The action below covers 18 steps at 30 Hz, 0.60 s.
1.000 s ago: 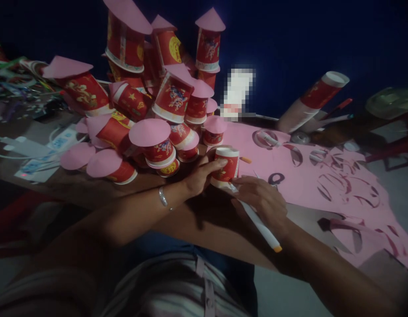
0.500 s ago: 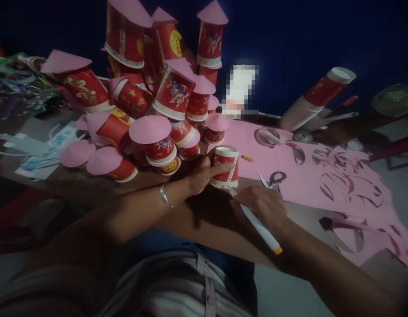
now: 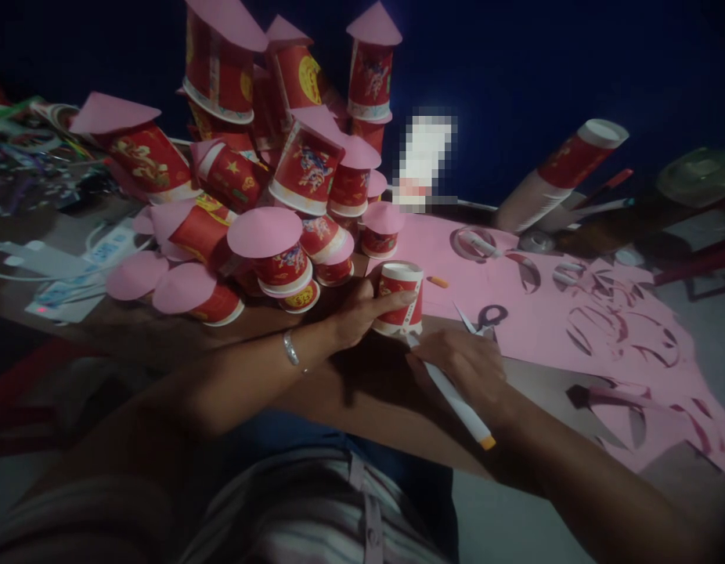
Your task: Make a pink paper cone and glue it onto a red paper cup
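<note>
A red and white paper cup [image 3: 401,301] stands upright at the table's front, its pale rim on top. My left hand [image 3: 362,313] is wrapped round it from the left, thumb across its front. In my right hand [image 3: 462,360] is a white tool with an orange end [image 3: 456,399], a knife or glue pen by its shape; its narrow tip meets the cup's lower edge. Just right of the cup, open scissors [image 3: 485,319] with dark handles lie by the pink paper [image 3: 433,243]. A small orange cap [image 3: 438,282] rests on that paper.
Several red cups with pink cone tops [image 3: 265,233] are piled at the left and back. A power strip [image 3: 95,266] with cables lies far left. Stacked cups [image 3: 582,153] lean at the back right. Cut pink scraps [image 3: 621,321] cover the right side.
The view has shifted very slightly. Both hands keep their hold, and the tool's tip stays at the cup's lower edge.
</note>
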Available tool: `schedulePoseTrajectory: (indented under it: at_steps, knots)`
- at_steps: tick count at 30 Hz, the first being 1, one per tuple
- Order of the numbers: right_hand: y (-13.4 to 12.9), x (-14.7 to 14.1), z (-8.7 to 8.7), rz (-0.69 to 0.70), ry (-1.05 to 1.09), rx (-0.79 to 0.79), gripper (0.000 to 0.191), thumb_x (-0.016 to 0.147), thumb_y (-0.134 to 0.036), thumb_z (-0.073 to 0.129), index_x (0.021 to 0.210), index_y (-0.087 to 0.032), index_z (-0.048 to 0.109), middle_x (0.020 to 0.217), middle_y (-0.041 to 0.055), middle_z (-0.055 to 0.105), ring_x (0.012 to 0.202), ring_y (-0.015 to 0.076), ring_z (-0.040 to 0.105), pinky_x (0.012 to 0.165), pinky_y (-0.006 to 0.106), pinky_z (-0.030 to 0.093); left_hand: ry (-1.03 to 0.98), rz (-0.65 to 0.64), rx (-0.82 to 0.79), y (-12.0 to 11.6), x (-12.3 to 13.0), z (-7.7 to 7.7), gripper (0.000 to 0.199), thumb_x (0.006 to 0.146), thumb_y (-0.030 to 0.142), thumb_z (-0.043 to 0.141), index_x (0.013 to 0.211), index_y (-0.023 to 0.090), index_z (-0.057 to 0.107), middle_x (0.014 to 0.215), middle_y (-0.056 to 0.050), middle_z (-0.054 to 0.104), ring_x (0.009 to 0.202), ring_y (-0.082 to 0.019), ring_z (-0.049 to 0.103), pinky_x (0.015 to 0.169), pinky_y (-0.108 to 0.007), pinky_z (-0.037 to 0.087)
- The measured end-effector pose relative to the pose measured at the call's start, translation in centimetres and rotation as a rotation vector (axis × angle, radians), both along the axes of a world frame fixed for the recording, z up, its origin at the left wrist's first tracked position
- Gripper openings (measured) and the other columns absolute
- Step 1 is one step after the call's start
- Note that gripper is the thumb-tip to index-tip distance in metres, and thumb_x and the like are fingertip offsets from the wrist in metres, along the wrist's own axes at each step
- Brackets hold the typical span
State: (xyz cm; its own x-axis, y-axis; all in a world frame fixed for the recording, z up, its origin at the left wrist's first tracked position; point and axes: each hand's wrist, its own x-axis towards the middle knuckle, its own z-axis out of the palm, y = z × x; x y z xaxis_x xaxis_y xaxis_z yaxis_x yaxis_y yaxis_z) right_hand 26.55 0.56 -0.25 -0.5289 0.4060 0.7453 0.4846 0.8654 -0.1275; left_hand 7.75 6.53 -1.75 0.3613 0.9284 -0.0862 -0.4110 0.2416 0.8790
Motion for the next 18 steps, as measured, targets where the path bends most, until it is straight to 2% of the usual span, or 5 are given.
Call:
schedulePoseTrajectory:
  at_steps: [7, 12, 18]
  knots:
    - [0.09, -0.08, 0.01, -0.009, 0.001, 0.029, 0.022, 0.088, -0.004, 0.076, 0.102, -0.015, 0.063, 0.076, 0.0026, 0.072, 0.063, 0.0153, 0.069, 0.056, 0.027, 0.056, -0.002, -0.016, 0.021, 0.05, -0.02, 0.14, 0.052, 0.070, 0.041, 0.093, 0.107, 0.018, 0.066, 0.090, -0.003, 0.072, 0.084, -0.018, 0.067, 0.079, -0.033, 0.055]
    - [0.18, -0.10, 0.12, -0.020, -0.012, -0.006, 0.018, 0.092, -0.006, 0.072, 0.104, -0.017, 0.062, 0.076, 0.0011, 0.071, 0.063, 0.0149, 0.069, 0.056, 0.027, 0.056, -0.008, 0.004, 0.009, 0.06, 0.02, 0.12, 0.054, 0.069, 0.041, 0.094, 0.109, 0.018, 0.065, 0.090, -0.003, 0.071, 0.083, -0.017, 0.067, 0.079, -0.031, 0.055]
    - [0.15, -0.27, -0.03, 0.002, -0.021, -0.012, 0.019, 0.089, -0.006, 0.074, 0.098, -0.017, 0.061, 0.074, -0.0011, 0.069, 0.060, 0.0143, 0.067, 0.055, 0.027, 0.053, -0.002, 0.002, -0.011, 0.06, 0.00, 0.05, 0.054, 0.068, 0.041, 0.094, 0.108, 0.017, 0.065, 0.090, -0.003, 0.073, 0.082, -0.017, 0.067, 0.077, -0.032, 0.054]
